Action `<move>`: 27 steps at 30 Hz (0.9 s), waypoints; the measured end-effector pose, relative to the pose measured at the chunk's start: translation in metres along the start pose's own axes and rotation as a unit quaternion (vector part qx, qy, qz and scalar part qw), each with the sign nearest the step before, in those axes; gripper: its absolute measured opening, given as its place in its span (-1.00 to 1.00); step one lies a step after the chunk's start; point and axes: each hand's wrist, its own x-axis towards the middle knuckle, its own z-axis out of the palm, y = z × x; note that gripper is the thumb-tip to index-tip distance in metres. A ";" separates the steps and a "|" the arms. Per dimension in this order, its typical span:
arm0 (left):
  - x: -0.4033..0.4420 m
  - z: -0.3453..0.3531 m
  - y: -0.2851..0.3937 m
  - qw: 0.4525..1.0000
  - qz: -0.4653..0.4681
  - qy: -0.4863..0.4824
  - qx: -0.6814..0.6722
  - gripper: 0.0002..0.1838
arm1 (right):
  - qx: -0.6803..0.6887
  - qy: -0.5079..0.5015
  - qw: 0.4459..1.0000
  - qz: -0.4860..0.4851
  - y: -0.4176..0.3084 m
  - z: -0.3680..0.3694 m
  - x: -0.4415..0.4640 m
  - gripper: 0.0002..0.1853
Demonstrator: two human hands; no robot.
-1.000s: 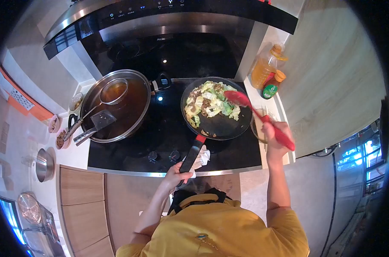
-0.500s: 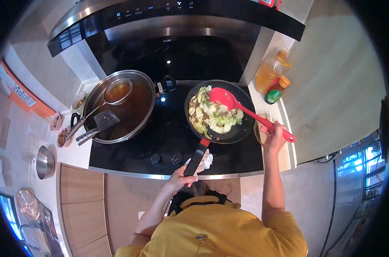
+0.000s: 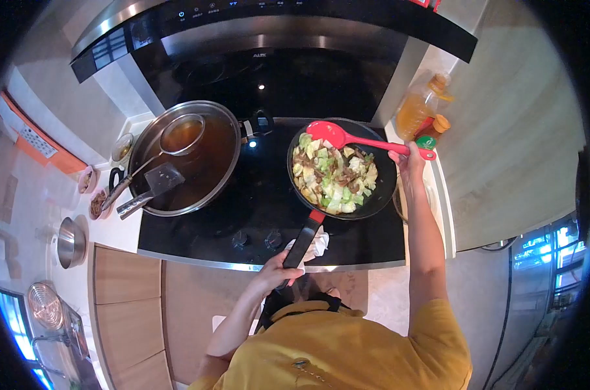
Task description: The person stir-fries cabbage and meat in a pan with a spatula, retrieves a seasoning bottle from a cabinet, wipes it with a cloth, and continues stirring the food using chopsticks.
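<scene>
My left hand (image 3: pixel 278 272) is closed around the black handle of a frying pan (image 3: pixel 387 188) on the right side of the cooktop. Chopped cabbage with brown bits (image 3: pixel 334 175), perhaps meat or mushroom, fills much of the pan. In my right hand (image 3: pixel 408 159) is the handle of a red spoon-shaped spatula (image 3: pixel 327 132). Its head rests over the far left part of the pan, at the upper edge of the cabbage. A crumpled white cloth (image 3: pixel 317 247) lies by the pan handle at the cooktop's front edge.
A large pot (image 3: pixel 207 172) of brown liquid stands on the left, with a strainer (image 3: pixel 183 134) and a metal turner (image 3: pixel 163 179) across it. Oil (image 3: pixel 417 110) and a green-labelled bottle (image 3: pixel 431 132) stand at right. A range hood (image 3: pixel 256 29) overhangs the back. A steel bowl (image 3: pixel 69 242) sits far left.
My right hand has moved up and away from me, bringing the spatula's handle nearly level. The cabbage has been turned over and spread, showing more brown bits. My left hand keeps its grip.
</scene>
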 end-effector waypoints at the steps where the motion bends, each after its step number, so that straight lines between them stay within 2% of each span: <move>1: -0.001 0.001 0.000 1.000 -0.003 0.003 0.000 -0.70 | 0.000 -0.002 0.998 0.062 0.005 -0.003 0.009 -0.74; 2: 0.000 0.001 0.002 1.000 -0.001 0.009 0.016 -0.70 | 0.001 -0.003 0.992 0.122 0.009 -0.008 0.017 -0.72; 3: 0.000 0.002 0.002 0.999 0.001 0.012 0.033 -0.71 | 0.001 0.000 0.992 0.123 0.006 -0.009 0.020 -0.72; 5: 0.003 0.000 -0.006 1.000 0.011 0.018 0.016 -0.72 | -0.037 -0.082 0.989 0.119 -0.016 -0.008 0.020 -0.72; 7: 0.002 -0.001 -0.005 1.000 0.010 0.007 0.006 -0.69 | -0.037 -0.115 0.988 0.100 -0.055 0.006 0.002 -0.78; 9: 0.005 -0.002 -0.011 1.000 0.016 0.007 -0.004 -0.64 | -0.124 -0.213 0.968 0.038 -0.093 0.017 -0.022 -0.85; 13: 0.006 -0.003 -0.013 1.000 0.007 0.024 -0.001 -0.60 | -0.180 -0.237 0.955 -0.006 -0.147 0.042 -0.098 -0.89; 16: 0.004 0.000 -0.010 1.000 0.009 0.027 -0.010 -0.65 | -0.294 -0.322 0.890 -0.136 -0.172 0.042 -0.149 -0.89; 19: 0.006 0.000 -0.011 0.999 0.021 0.028 -0.012 -0.70 | -0.351 -0.394 0.800 -0.286 -0.193 0.049 -0.194 -0.90; 22: 0.007 -0.002 -0.014 1.000 0.021 0.023 -0.006 -0.68 | -0.418 -0.396 0.763 -0.294 -0.172 0.044 -0.220 -0.85; 23: 0.007 -0.003 -0.015 1.000 0.020 0.020 0.000 -0.65 | -0.434 -0.375 0.752 -0.324 -0.155 0.042 -0.223 -0.84; 27: 0.002 0.000 -0.004 1.000 0.016 0.005 0.007 -0.66 | -0.422 -0.287 0.763 -0.396 -0.083 0.031 -0.205 -0.83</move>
